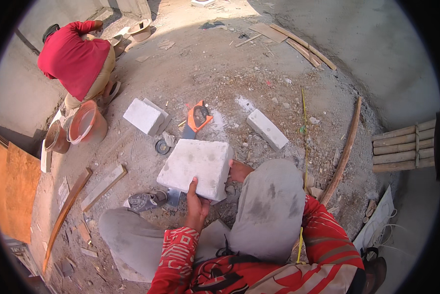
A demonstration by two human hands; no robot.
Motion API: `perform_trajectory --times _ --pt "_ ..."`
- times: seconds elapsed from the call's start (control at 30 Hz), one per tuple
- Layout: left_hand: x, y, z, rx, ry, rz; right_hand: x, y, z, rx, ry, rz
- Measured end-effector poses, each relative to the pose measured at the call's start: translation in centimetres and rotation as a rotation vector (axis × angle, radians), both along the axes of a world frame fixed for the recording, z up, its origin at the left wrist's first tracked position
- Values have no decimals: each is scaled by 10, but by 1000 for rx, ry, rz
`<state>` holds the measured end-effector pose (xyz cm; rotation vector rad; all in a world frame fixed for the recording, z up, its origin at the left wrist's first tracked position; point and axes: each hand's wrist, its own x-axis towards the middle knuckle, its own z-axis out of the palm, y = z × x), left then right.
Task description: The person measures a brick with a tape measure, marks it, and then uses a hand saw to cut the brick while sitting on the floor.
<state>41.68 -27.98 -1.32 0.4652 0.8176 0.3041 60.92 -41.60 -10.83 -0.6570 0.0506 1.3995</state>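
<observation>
A pale lightweight concrete block (195, 164) is tilted up in front of my knees, gripped from both sides. My left hand (197, 206) holds its near edge, thumb on the upper face and fingers underneath. On its right side is my right hand (239, 171), partly hidden by the block and my knee. A handsaw (199, 116) with an orange and black handle lies just beyond, its blade passing behind the block. Beside it are a dark ring-shaped roll (162, 146), a block (144, 116) on the left and a narrower block piece (267, 129) on the right.
An extended yellow measuring tape (305, 130) and a curved wooden strip (344, 147) lie to the right. Wood strips (104, 187) and buckets (87, 123) are on the left. A person in red (75, 59) crouches at the far left. Bundled poles (403, 147) lean right.
</observation>
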Motion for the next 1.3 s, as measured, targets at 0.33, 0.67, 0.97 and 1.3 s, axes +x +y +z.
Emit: perform_trajectory --times 0.33,0.67,0.97,1.3 --pt "-19 0 13 869 765 -834 2 14 -3 -289 -562 0" --pt "18 96 -43 1124 1073 -907 47 10 -15 -433 -869 136" --pt "22 93 10 1496 1070 -602 132 -199 -17 -1920 -1509 -417" --pt "56 85 96 1246 219 -1014 147 -290 -67 -1453 -1427 -515"
